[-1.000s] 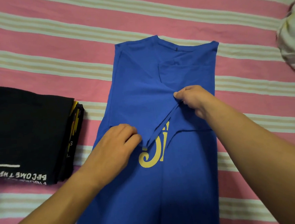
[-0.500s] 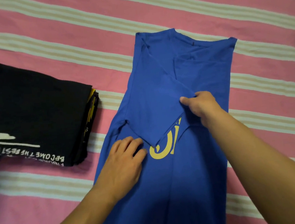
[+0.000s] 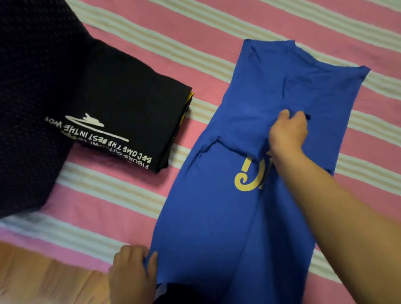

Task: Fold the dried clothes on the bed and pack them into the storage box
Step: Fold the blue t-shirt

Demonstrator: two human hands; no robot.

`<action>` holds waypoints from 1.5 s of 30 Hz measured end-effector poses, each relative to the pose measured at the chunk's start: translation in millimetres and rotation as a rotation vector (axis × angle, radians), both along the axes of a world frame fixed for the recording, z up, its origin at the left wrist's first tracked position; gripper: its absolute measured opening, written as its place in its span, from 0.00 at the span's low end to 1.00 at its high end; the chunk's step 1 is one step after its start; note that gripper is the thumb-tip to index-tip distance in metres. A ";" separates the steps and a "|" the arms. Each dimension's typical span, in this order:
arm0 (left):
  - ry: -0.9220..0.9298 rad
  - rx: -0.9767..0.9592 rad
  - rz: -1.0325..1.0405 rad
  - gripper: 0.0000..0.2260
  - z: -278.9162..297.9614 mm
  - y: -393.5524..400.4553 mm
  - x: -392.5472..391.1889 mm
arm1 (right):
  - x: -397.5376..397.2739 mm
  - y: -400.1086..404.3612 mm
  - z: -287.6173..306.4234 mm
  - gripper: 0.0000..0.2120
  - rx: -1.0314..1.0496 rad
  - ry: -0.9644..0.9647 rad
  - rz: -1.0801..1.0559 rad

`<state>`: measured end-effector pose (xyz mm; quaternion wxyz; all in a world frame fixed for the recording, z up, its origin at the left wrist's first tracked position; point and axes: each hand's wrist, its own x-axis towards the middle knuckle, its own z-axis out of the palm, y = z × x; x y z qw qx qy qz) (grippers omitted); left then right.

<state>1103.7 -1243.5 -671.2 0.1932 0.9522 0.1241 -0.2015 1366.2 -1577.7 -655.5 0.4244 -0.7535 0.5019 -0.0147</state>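
Observation:
A blue T-shirt (image 3: 213, 210) with a yellow print lies lengthwise on the pink striped bed (image 3: 279, 6), both sleeves folded in over its middle. My right hand (image 3: 288, 133) grips the folded sleeve cloth at the shirt's centre. My left hand (image 3: 132, 270) pinches the shirt's lower left edge near the bed's front edge. A stack of folded black shirts (image 3: 129, 119) with white lettering lies to the left. No storage box can be made out.
A dark dotted fabric (image 3: 22, 94) covers the upper left, beside the black stack. The wooden floor (image 3: 37, 291) shows at the lower left past the bed's edge. A dark cloth (image 3: 177, 302) sits at the bottom below the shirt's hem.
My left hand has left the folded sleeve and moved down to the shirt's lower left edge. The view has swung left and down, bringing the floor and dark fabric in.

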 end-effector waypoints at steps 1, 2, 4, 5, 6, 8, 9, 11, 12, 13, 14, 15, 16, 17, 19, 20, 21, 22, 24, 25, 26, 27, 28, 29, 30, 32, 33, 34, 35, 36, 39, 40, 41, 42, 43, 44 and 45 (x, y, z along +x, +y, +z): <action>0.003 -0.012 0.044 0.12 3.3 -2.3 1.7 | 6.9 5.1 13.2 0.11 -0.081 0.022 0.060; 0.026 -0.035 0.107 0.12 6.4 -4.0 2.7 | 13.4 7.7 25.4 0.13 -0.131 0.023 0.115; 0.120 -0.061 0.170 0.14 19.7 -11.5 -0.1 | 24.9 9.6 50.9 0.16 -0.201 0.037 0.190; 0.136 -0.054 0.136 0.14 31.7 -17.0 -3.6 | 29.1 7.4 63.0 0.17 -0.235 0.053 0.234; 0.125 -0.052 0.080 0.13 44.0 -23.3 -9.0 | 32.0 1.9 74.0 0.18 -0.259 0.069 0.278; 0.089 -0.065 -0.024 0.10 75.0 -38.3 -19.6 | 29.6 -17.7 96.9 0.18 -0.309 0.070 0.341; 0.069 -0.067 -0.062 0.10 87.8 -46.5 -25.0 | 24.9 -31.9 107.1 0.18 -0.329 0.060 0.374; 0.043 -0.125 -0.127 0.09 116.6 -71.5 -35.7 | 9.0 -62.4 126.4 0.17 -0.337 -0.027 0.449; 0.041 -0.153 -0.185 0.08 127.4 -87.2 -42.7 | 1.2 -80.8 133.2 0.16 -0.335 -0.052 0.459; 0.034 -0.155 -0.248 0.07 133.3 -105.0 -50.6 | -5.5 -99.1 137.6 0.16 -0.323 -0.065 0.441; 0.039 -0.147 -0.298 0.08 133.7 -124.4 -58.8 | -12.3 -117.8 138.7 0.17 -0.304 -0.085 0.409; 0.053 -0.135 -0.320 0.09 126.1 -144.9 -69.0 | -18.4 -136.6 134.5 0.17 -0.277 -0.089 0.368; 0.059 -0.124 -0.330 0.10 112.8 -165.9 -77.1 | -23.3 -156.3 122.0 0.17 -0.258 -0.100 0.327; 0.046 -0.127 -0.343 0.12 95.3 -185.9 -87.9 | -28.8 -177.3 105.5 0.17 -0.241 -0.101 0.303; 0.084 -0.102 -0.379 0.10 59.2 -221.8 -105.1 | -42.5 -211.5 68.6 0.14 -0.268 -0.072 0.285; 0.147 -0.053 -0.372 0.09 45.8 -236.7 -108.7 | -49.1 -228.9 46.5 0.13 -0.269 -0.025 0.289; 0.184 -0.011 -0.358 0.10 31.5 -246.4 -112.8 | -56.3 -241.8 27.3 0.14 -0.243 0.026 0.314; 0.153 0.010 -0.359 0.10 18.2 -251.3 -116.8 | -61.7 -253.4 8.8 0.17 -0.198 0.062 0.346; 0.133 0.056 -0.424 0.11 2.9 -253.8 -123.8 | -66.9 -266.8 -18.7 0.23 -0.134 0.098 0.417; 0.074 0.100 -0.443 0.13 -0.4 -252.9 -127.1 | -67.0 -269.0 -25.5 0.22 -0.101 0.084 0.412; 0.051 0.110 -0.459 0.16 2.9 -252.2 -128.0 | -65.4 -267.9 -27.4 0.19 -0.069 0.028 0.367; 0.041 0.109 -0.464 0.16 10.0 -252.4 -129.7 | -63.8 -265.9 -24.2 0.15 -0.055 -0.012 0.314; 0.045 0.095 -0.471 0.15 22.8 -254.2 -127.9 | -62.2 -265.5 -20.3 0.10 -0.063 -0.055 0.296; 0.042 0.088 -0.474 0.12 35.5 -256.6 -127.9 | -61.6 -265.6 -11.6 0.07 -0.071 -0.130 0.312; 0.038 0.090 -0.474 0.11 48.2 -259.7 -126.3 | -64.1 -265.7 -1.0 0.06 -0.066 -0.199 0.324; 0.066 0.086 -0.488 0.10 63.7 -264.3 -126.9 | -71.8 -267.0 17.9 0.07 -0.035 -0.297 0.345; 0.084 0.091 -0.490 0.11 64.1 -266.5 -131.1 | -76.1 -268.9 24.2 0.07 -0.025 -0.317 0.337; 0.105 0.098 -0.496 0.14 62.4 -270.4 -133.8 | -79.3 -272.6 24.8 0.08 -0.020 -0.322 0.322; 0.120 0.113 -0.514 0.16 58.0 -274.4 -136.3 | -82.4 -275.9 24.6 0.09 -0.011 -0.311 0.316; 0.149 0.129 -0.530 0.16 50.9 -278.6 -137.8 | -84.2 -281.4 20.5 0.09 -0.008 -0.269 0.299; 0.328 0.100 -0.511 0.08 21.3 -289.6 -142.0 | -87.8 -303.3 -11.0 0.07 -0.028 -0.164 0.272; 0.342 0.078 -0.504 0.08 13.2 -290.8 -143.1 | -88.4 -312.0 -24.8 0.09 -0.042 -0.121 0.273; 0.304 0.058 -0.513 0.08 7.7 -290.6 -144.5 | -89.4 -318.5 -35.5 0.12 -0.056 -0.099 0.260; 0.251 0.046 -0.541 0.07 6.9 -288.3 -145.6 | -88.9 -323.0 -44.1 0.15 -0.086 -0.087 0.259; 0.215 0.048 -0.571 0.07 8.6 -285.9 -146.7 | -89.3 -324.7 -49.3 0.17 -0.105 -0.088 0.250; 0.262 0.051 -0.574 0.10 12.9 -284.1 -146.7 | -91.0 -323.9 -52.5 0.19 -0.104 -0.081 0.249; 0.324 0.048 -0.566 0.11 15.0 -280.6 -148.5 | -92.3 -321.5 -51.0 0.20 -0.110 -0.073 0.242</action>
